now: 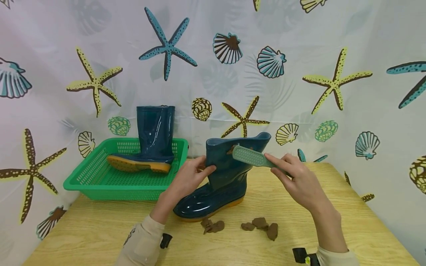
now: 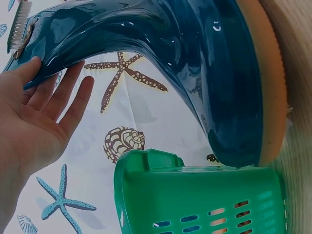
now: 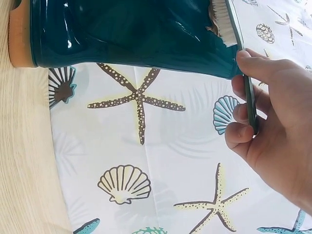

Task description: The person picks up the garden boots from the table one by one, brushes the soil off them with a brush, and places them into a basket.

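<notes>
A dark blue rain boot [image 1: 226,173] with an orange sole stands on the table, its toe pointing to the left. My left hand [image 1: 191,171] holds the boot's shaft near the top, the thumb on the near face and fingers behind. With my right hand [image 1: 301,181] I grip the handle of a pale green scrubbing brush [image 1: 249,156]. Its white bristles [image 3: 223,22] press against a brown, mud-like patch [image 3: 212,19] near the top of the shaft. Several brown clumps [image 1: 260,223] lie on the table in front of the boot.
A green plastic basket [image 1: 123,194] stands at the back left. Inside it is a second blue boot [image 1: 155,133], upright. Behind the wooden table [image 1: 299,236] hangs a white curtain [image 1: 206,81] printed with starfish and shells.
</notes>
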`<action>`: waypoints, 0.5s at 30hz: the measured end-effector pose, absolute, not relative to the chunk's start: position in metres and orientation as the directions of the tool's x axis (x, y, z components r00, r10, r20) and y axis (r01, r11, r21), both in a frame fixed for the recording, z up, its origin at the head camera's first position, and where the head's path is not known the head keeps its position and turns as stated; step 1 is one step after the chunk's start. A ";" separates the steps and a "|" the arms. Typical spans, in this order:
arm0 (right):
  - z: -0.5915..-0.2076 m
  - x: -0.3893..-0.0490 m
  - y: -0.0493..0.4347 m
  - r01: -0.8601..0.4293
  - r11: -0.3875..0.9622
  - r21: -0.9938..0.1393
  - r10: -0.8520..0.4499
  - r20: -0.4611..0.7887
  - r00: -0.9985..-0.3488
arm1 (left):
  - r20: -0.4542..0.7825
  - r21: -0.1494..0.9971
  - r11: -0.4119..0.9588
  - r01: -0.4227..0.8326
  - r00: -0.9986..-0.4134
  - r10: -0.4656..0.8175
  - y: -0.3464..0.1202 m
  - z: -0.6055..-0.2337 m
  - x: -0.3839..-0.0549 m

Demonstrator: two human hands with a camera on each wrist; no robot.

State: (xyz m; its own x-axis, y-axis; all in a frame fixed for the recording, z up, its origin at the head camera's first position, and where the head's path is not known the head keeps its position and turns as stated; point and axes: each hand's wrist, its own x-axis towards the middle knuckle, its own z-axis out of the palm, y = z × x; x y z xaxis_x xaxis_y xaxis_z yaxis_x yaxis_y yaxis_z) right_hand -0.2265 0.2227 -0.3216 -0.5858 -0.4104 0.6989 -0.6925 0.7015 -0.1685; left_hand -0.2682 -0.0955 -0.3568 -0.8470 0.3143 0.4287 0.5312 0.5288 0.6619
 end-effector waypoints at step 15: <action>-0.321 -0.225 0.231 -0.744 0.652 -0.143 -0.500 0.657 -0.564 | 0.452 0.675 0.510 0.533 -0.845 0.285 -0.094 -0.360 -0.269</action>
